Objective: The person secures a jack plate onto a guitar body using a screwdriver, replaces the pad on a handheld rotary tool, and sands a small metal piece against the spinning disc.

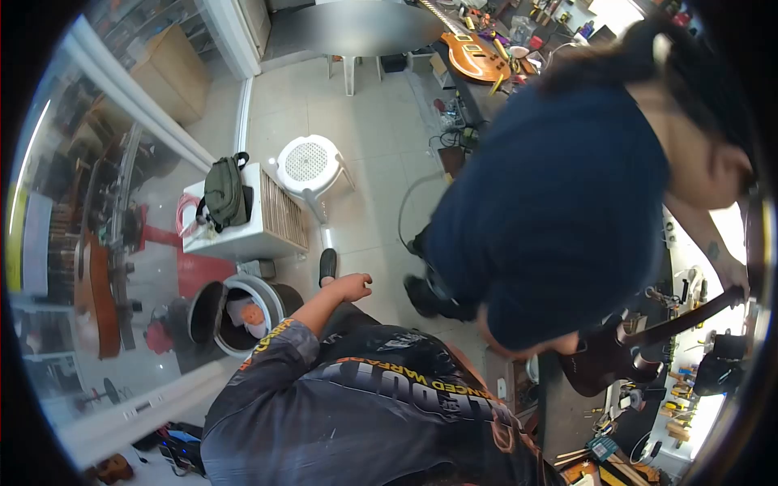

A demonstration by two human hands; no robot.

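Observation:
My left hand [350,287] is held out in front of my torso, over the tiled floor. Its fingers are loosely bent and partly apart, with nothing visible in them. Below it are my dark trousers and a dark shoe [327,266]. My right hand cannot be made out; only a strip of skin shows beside my printed shirt [389,389]. To my right, a person in a dark blue shirt [559,211] leans over a bench. One of that person's hands [733,279] is at the neck of a dark electric guitar [600,360]; the other arm reaches to its body.
A white stool [308,162] stands ahead on the floor. Left of it, a green bag [225,193] lies on a white cabinet [263,227]. Nearer is a round bin [243,316]. An orange guitar [476,61] rests on the cluttered bench at the back. Glass panels run along the left.

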